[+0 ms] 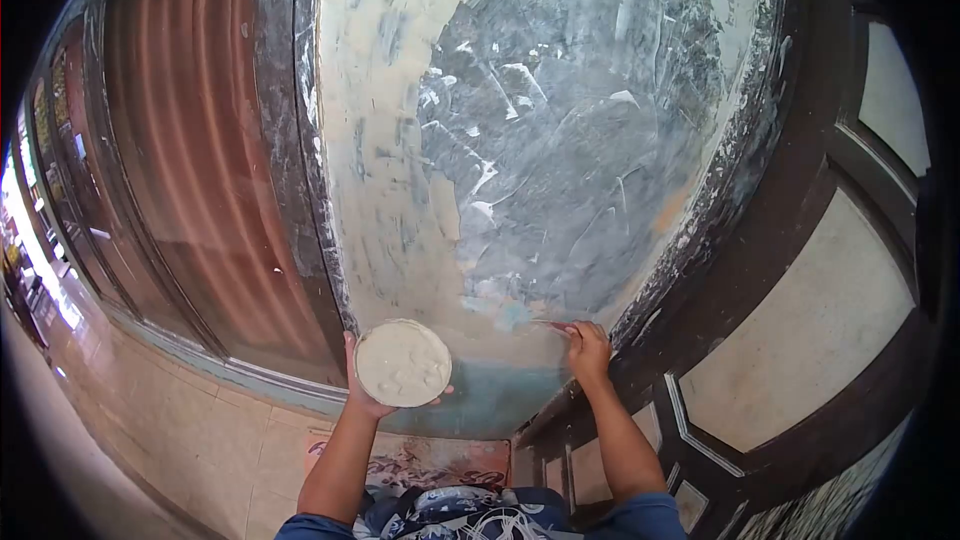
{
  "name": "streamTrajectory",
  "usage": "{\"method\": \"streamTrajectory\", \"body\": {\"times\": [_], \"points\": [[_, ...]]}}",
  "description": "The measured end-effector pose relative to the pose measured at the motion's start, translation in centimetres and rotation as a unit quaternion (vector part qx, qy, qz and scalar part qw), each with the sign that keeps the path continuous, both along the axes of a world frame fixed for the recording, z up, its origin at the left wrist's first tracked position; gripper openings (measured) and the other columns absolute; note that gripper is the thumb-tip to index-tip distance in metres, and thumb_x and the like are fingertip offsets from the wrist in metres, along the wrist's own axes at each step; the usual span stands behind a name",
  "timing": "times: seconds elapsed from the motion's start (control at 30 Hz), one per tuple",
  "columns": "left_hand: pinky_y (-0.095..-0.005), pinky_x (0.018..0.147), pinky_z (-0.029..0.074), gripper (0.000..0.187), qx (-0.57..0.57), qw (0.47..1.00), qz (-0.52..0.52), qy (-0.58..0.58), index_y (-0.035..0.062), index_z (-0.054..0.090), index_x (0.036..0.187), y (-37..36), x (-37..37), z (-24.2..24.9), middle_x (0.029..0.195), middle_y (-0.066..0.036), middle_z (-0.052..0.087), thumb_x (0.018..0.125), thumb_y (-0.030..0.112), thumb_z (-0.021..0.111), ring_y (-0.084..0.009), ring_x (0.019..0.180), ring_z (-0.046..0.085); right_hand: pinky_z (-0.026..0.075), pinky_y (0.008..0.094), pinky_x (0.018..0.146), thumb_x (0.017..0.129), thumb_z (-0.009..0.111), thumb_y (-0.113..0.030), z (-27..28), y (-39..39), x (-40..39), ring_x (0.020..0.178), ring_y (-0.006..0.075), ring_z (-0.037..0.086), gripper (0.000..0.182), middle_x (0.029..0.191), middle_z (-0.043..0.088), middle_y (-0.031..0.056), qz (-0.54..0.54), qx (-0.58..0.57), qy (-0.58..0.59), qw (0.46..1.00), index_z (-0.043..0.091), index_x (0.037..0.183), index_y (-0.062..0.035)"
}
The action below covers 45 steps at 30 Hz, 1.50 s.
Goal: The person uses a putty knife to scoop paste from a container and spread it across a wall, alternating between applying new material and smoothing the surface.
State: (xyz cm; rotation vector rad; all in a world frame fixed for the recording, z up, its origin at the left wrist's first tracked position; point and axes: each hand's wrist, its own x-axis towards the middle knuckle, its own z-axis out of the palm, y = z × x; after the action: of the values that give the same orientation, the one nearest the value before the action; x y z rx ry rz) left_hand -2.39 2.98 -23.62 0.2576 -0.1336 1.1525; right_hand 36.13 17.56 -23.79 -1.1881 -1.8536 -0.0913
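My left hand (362,380) supports a round tub of pale putty (403,364) from beneath, its fingers wrapped around the side. The putty's surface is lumpy. To the right, my right hand (590,351) grips the reddish handle of a putty knife (556,325). The thin blade points left and lies close to the wall; whether it touches cannot be made out. In front of both hands stands a grey wall (560,180), smeared with cream putty along its left side and lower part, with white streaks and ridges across the middle.
A dark window frame with a reddish curtain (190,140) behind glass stands at left. On the right is a dark wooden door with pale panels (800,330). Below lie a tiled floor (220,440) and a reddish patterned mat (440,460) near my body.
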Motion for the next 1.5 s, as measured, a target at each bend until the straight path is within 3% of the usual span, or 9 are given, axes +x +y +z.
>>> {"method": "streamTrajectory", "body": {"times": [0.17, 0.23, 0.8, 0.97, 1.13, 1.2, 1.27, 1.37, 1.5], "points": [[-0.0871, 0.094, 0.043, 0.119, -0.002, 1.000, -0.003, 0.002, 0.0258, 0.031, 0.165, -0.1, -0.1, -0.1, 0.164, -0.031, 0.032, 0.074, 0.101, 0.047, -0.0789, 0.130, 0.036, 0.055, 0.0469, 0.085, 0.091, 0.068, -0.006, -1.8, -0.7, -0.4, 0.099, 0.0373, 0.067, 0.016, 0.101, 0.074, 0.0137, 0.019, -0.011, -0.020, 1.000, 0.075, 0.105, -0.0029], [-0.0872, 0.094, 0.043, 0.118, -0.005, 1.000, -0.001, -0.006, 0.0259, 0.031, 0.165, -0.2, 0.1, 0.4, 0.164, -0.030, 0.032, 0.074, 0.100, 0.047, -0.0791, 0.130, 0.035, 0.055, 0.0475, 0.085, 0.090, 0.068, -0.006, -0.9, -0.7, -1.2, 0.100, 0.0379, 0.067, 0.016, 0.101, 0.074, 0.0137, -0.024, -0.025, -0.005, 0.999, 0.075, 0.105, -0.0026], [-0.0882, 0.097, 0.039, 0.119, 0.003, 1.000, 0.009, -0.017, 0.0238, 0.034, 0.164, -1.2, -0.9, 1.0, 0.164, -0.030, 0.032, 0.074, 0.101, 0.045, -0.0779, 0.133, 0.033, 0.055, 0.0468, 0.082, 0.088, 0.069, -0.003, 0.3, -0.5, -0.2, 0.092, 0.0388, 0.067, 0.015, 0.097, 0.074, 0.0149, 0.033, 0.026, 0.010, 0.999, 0.074, 0.102, -0.0008], [-0.0878, 0.094, 0.041, 0.119, -0.002, 1.000, 0.005, 0.016, 0.0239, 0.035, 0.163, -1.2, -0.9, 0.8, 0.163, -0.029, 0.035, 0.074, 0.102, 0.044, -0.0775, 0.131, 0.037, 0.054, 0.0466, 0.082, 0.088, 0.069, -0.003, -0.4, 0.3, -1.8, 0.090, 0.0402, 0.066, 0.014, 0.096, 0.073, 0.0162, 0.078, 0.031, -0.021, 0.996, 0.074, 0.101, 0.0000], [-0.0857, 0.090, 0.045, 0.119, -0.023, 0.999, 0.020, 0.029, 0.0243, 0.038, 0.162, -1.9, -0.9, 0.9, 0.161, -0.027, 0.040, 0.072, 0.103, 0.044, -0.0755, 0.130, 0.041, 0.054, 0.0460, 0.083, 0.088, 0.070, -0.004, 1.6, -0.6, -1.7, 0.091, 0.0398, 0.067, 0.014, 0.096, 0.074, 0.0155, 0.026, 0.028, 0.005, 0.999, 0.074, 0.100, -0.0006], [-0.0867, 0.097, 0.040, 0.122, 0.027, 0.999, 0.009, 0.022, 0.0236, 0.035, 0.164, -1.9, -1.1, 0.3, 0.164, -0.027, 0.037, 0.073, 0.105, 0.035, -0.0733, 0.133, 0.040, 0.054, 0.0463, 0.083, 0.088, 0.070, -0.004, -0.3, -0.6, -1.0, 0.092, 0.0401, 0.067, 0.013, 0.096, 0.073, 0.0157, 0.045, 0.031, 0.002, 0.998, 0.074, 0.100, -0.0007], [-0.0869, 0.097, 0.040, 0.122, 0.014, 0.999, 0.013, 0.026, 0.0237, 0.035, 0.164, -2.1, -1.2, 0.4, 0.164, -0.027, 0.037, 0.073, 0.105, 0.035, -0.0732, 0.133, 0.041, 0.054, 0.0466, 0.083, 0.088, 0.070, -0.004, -1.4, -0.2, -0.9, 0.092, 0.0403, 0.067, 0.013, 0.097, 0.073, 0.0159, 0.063, 0.036, 0.000, 0.997, 0.074, 0.100, -0.0008], [-0.0871, 0.096, 0.039, 0.122, 0.009, 0.999, 0.017, 0.027, 0.0237, 0.035, 0.164, -2.1, -0.9, 0.9, 0.163, -0.028, 0.037, 0.073, 0.105, 0.035, -0.0732, 0.132, 0.041, 0.056, 0.0461, 0.081, 0.090, 0.071, -0.008, -0.8, 0.5, -1.7, 0.096, 0.0374, 0.068, 0.013, 0.099, 0.074, 0.0141, 0.035, 0.019, -0.038, 0.998, 0.075, 0.102, -0.0020], [-0.0871, 0.097, 0.039, 0.122, 0.015, 1.000, 0.012, 0.022, 0.0238, 0.035, 0.164, -2.5, -1.1, 1.2, 0.164, -0.027, 0.037, 0.073, 0.105, 0.035, -0.0727, 0.132, 0.042, 0.055, 0.0470, 0.083, 0.090, 0.071, -0.007, 2.0, 0.2, -1.6, 0.095, 0.0388, 0.068, 0.012, 0.098, 0.074, 0.0155, 0.027, 0.049, 0.021, 0.998, 0.075, 0.099, -0.0008]]}}
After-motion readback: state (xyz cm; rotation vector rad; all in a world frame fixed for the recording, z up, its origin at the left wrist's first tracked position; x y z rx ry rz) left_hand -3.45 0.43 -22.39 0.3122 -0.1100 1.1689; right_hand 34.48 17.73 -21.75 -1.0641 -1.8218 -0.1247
